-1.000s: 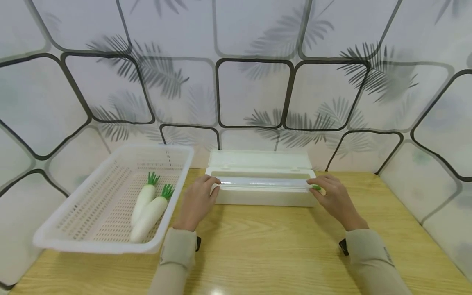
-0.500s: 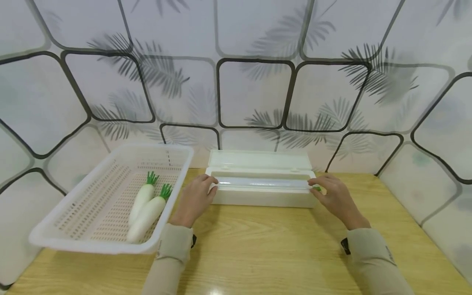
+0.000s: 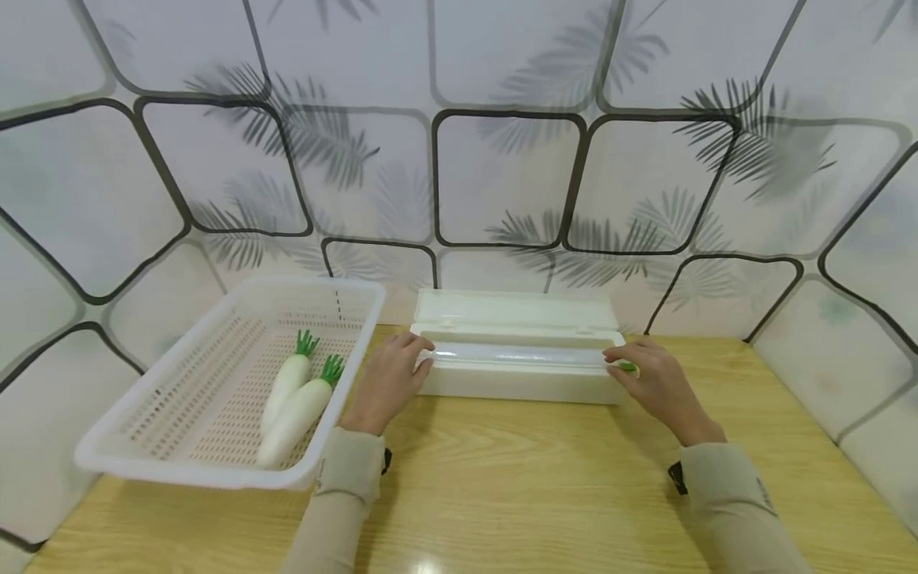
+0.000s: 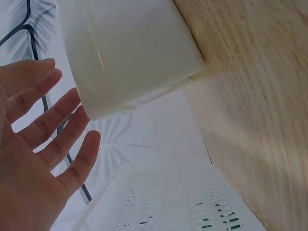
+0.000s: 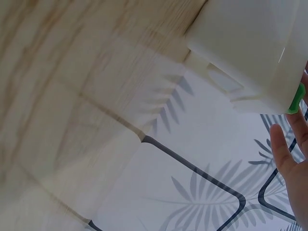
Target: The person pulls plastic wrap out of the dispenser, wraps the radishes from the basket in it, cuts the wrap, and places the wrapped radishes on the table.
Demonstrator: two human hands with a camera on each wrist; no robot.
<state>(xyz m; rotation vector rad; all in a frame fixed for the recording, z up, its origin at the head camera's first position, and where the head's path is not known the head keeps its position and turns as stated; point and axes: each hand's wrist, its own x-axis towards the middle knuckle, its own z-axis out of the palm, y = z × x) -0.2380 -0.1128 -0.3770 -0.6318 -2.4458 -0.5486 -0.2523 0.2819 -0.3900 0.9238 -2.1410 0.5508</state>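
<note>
A white cling film box [image 3: 519, 385] stands on the table with its lid [image 3: 516, 311] raised against the wall side. Inside lies a roll of clear cling film [image 3: 516, 353]. My left hand [image 3: 387, 379] is at the box's left end, thumb and forefinger pinching at the film's edge; its other fingers spread loosely beside the box end in the left wrist view. At the opposite end, my right hand [image 3: 658, 387] pinches at the film likewise, close to a green piece [image 5: 297, 99] on the box. The clear film between fingertips is hard to make out.
Left of the box is a white perforated basket [image 3: 194, 476] holding two white radishes [image 3: 296, 422] with green tops. A patterned wall [image 3: 509, 183] rises right behind the box. The wooden table [image 3: 516, 486] extends in front.
The head view has shifted slightly, so everything sits a little further right. Both hands stay at the box's two ends, with hardly any movement relative to it.
</note>
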